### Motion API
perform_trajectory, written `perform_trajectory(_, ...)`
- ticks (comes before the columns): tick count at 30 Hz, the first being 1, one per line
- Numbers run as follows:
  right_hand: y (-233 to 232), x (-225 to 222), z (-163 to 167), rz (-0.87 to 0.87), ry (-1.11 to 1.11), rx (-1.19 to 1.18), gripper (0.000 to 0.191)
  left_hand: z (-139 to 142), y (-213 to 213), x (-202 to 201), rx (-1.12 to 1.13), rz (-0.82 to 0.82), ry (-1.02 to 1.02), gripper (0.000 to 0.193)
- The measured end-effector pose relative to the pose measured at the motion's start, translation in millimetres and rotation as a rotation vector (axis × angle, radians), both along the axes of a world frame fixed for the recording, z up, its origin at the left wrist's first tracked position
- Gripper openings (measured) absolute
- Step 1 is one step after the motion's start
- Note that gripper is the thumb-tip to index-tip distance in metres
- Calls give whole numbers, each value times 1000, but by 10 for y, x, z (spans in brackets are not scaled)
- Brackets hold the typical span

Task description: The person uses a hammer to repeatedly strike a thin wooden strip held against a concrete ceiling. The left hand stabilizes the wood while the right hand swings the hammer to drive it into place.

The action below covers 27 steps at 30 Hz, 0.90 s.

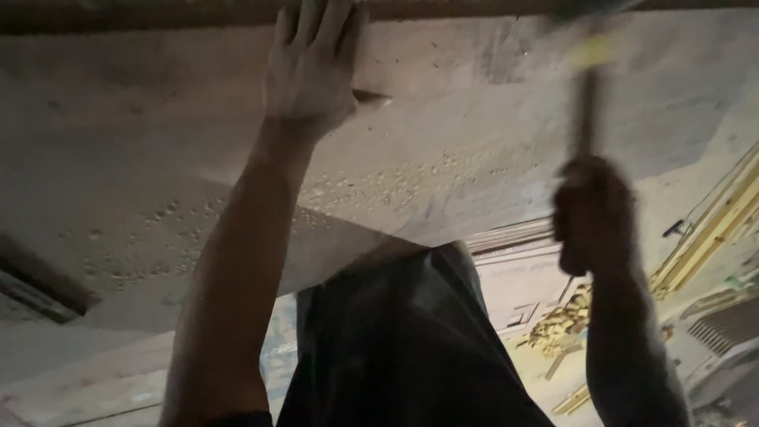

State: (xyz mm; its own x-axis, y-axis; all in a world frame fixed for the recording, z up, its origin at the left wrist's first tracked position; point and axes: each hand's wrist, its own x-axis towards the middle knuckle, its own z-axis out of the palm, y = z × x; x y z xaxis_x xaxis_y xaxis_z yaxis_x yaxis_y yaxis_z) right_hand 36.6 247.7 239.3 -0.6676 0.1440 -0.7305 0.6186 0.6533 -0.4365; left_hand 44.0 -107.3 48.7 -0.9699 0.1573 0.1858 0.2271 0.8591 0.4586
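Note:
A large pale wooden board (443, 142) lies in front of me, its surface speckled with small dents. My left hand (312, 67) rests flat on its far part, fingers reaching a darker wooden strip (158, 12) along the top edge. My right hand (593, 213) is clenched around the dark handle of a hammer (587, 95), raised above the board's right part. The hammer's upper end is blurred with a yellowish patch. Below, my dark trousers (403, 348) show between the arms.
Stacked wooden slats and offcuts (561, 324) lie on the floor at the right. Yellowish long strips (711, 229) lean at the far right. A panelled wooden piece (518, 285) lies under the board's near edge. A dark block (35, 285) sits at the left.

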Motion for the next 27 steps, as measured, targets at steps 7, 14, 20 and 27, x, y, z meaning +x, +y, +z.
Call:
perform_trajectory(7, -51, 37, -160, 138, 182, -12, 22, -119, -4, 59, -15, -24, -65, 105)
perform_trajectory(14, -31, 251, -101, -42, -218, 196, 19, -154, 0, 17, -34, 3, -38, 108)
perform_trajectory(20, -29, 299, -285, 113, 172, 55, 21, -146, -21, 34, 29, -7, -6, 99)
perform_trajectory(27, -126, 70, -73, 770, 15, 406, 23, -72, -12, 12, 105, 64, -16, 93)
